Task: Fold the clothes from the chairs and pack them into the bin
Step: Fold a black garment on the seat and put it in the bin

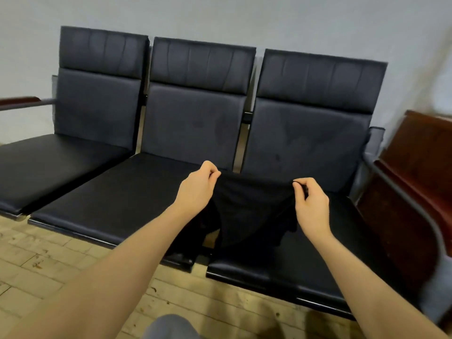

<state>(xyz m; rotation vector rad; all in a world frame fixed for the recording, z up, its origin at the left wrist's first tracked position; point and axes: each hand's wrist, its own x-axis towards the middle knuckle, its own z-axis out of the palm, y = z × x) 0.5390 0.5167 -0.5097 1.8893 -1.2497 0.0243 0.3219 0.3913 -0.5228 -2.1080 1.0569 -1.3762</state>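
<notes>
A black garment (247, 206) is held up by its upper edge between two bare hands, above the gap where the middle seat (117, 194) and the right-hand seat (300, 260) of a row of three joined black chairs meet. The left grip (198, 185) is clamped on the left end of that edge, the cloth being pinched between thumb and curled fingertips (215, 174); the right grip (311, 204) is clamped on the right end in the same way, a fold of cloth being seen between its fingertips (299, 185). Between the two grips the edge is stretched nearly straight, and below them the cloth hangs in loose folds, its lower part draped over the front edges of the two seats. What kind of garment it is cannot be told. No brand, label or writing can be read on the cloth or on the chairs. To the left of the left grip the third seat (49, 162) is seen, with a wood-topped armrest (22, 102) beyond it. To the right of the right grip a dark red-brown wooden cabinet (415, 172) stands against the wall. Beneath both forearms a pale wooden floor (49, 253) is seen, and a grey trouser knee (171, 326) shows at the bottom edge.
</notes>
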